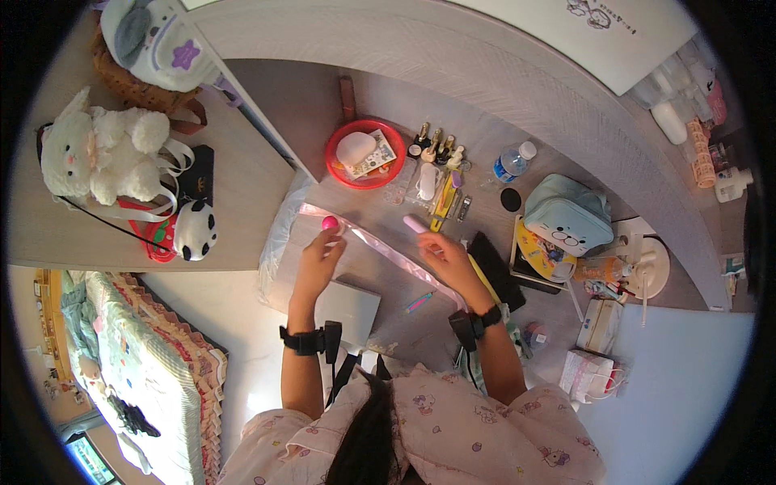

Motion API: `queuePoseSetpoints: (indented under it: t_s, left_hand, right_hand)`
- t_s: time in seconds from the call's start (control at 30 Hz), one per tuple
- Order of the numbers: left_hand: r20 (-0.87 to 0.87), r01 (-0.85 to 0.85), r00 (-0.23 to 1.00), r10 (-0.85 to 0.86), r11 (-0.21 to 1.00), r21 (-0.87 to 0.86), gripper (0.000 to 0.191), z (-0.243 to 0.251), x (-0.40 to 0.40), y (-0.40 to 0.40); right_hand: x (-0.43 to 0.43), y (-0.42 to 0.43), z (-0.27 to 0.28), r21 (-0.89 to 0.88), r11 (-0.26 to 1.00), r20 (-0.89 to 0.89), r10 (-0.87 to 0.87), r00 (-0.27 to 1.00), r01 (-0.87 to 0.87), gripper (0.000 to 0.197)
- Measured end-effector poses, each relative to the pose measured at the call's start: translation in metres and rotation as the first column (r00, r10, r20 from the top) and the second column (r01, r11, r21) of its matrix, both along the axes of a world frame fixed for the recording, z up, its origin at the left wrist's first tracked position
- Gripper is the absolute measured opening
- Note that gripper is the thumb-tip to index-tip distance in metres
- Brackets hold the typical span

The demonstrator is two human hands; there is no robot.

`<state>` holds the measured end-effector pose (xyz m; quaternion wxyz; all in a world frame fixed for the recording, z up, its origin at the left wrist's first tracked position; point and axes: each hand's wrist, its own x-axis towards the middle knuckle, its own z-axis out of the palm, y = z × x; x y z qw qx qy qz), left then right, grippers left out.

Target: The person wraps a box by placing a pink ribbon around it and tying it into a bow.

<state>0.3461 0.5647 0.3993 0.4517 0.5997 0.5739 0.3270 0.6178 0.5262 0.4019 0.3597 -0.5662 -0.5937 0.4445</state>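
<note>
My left hand (318,260) grips a small round object, bright pink (329,222), between thumb and fingertips above the desk. My right hand (450,259) holds a slim lilac stick-like object (415,224), whose lower end is hidden by the fingers. A shiny pink ribbon (388,253) runs slantwise across the desk, passing below both hands. Nearest the left wrist lies a flat silvery-grey panel (351,308). Between the forearms is a small pink-and-blue pen-like item (419,302). A yellow box cutter (446,203) lies just beyond the right hand.
At the back stand a red round tray (331,167), several small bottles (434,145) and a water bottle (513,162). Right of my right hand are a black-bristled brush (500,276) and a light-blue pouch (568,212). Plush toys (109,154) sit left; clear plastic film (274,242) covers the desk's left edge.
</note>
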Motion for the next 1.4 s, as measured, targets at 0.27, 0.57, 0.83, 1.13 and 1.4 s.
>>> queuePoseSetpoints:
  t_s: [0.27, 0.57, 0.83, 1.13, 1.4]
  left_hand:
    - [-0.103, -0.201, 0.977, 0.188, 0.971, -0.128, 0.04, -0.014, -0.071, -0.057]
    - [-0.159, 0.134, 0.96, -0.229, 0.879, -0.457, 0.076, -0.034, -0.089, -0.102]
    - [-0.206, 0.157, 0.946, -0.251, 0.908, -0.389, 0.067, -0.065, -0.085, -0.115]
    - [-0.233, 0.103, 0.954, -0.188, 0.937, -0.333, 0.056, -0.06, -0.079, -0.102]
    - [-0.146, 0.118, 0.979, -0.142, 0.979, -0.165, 0.046, -0.028, -0.062, -0.087]
  right_hand:
    - [-0.038, 0.092, -0.065, -0.135, 0.988, -0.095, 0.067, 0.993, -0.079, 0.039]
    - [-0.071, 0.124, -0.08, -0.168, 0.98, -0.038, -0.117, 0.992, 0.109, 0.061]
    - [-0.06, 0.043, -0.055, -0.043, 0.982, 0.463, 0.183, 0.867, -0.184, 0.044]
    - [-0.045, -0.017, -0.098, 0.075, 0.992, 0.73, 0.014, 0.683, -0.1, 0.027]
    - [-0.02, -0.005, -0.106, 0.086, 0.988, 0.597, 0.051, 0.8, -0.127, 0.014]
